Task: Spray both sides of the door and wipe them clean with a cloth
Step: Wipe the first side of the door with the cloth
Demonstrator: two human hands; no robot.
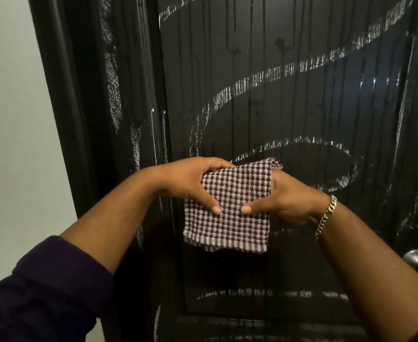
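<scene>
We hold the checked cloth (230, 206) between our left hand (190, 181) and right hand (284, 196) — both clamped on its edges, thumbs in front — probably refolding it. Just beyond our fingers, the wet, streaked door (264, 82) awaits wiping.

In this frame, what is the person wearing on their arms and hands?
Left arm: a dark purple sleeve pushed up toward the elbow, forearm bare. Right wrist: a silver chain bracelet. Both hands are bare, no gloves; no rings are visible.
</scene>
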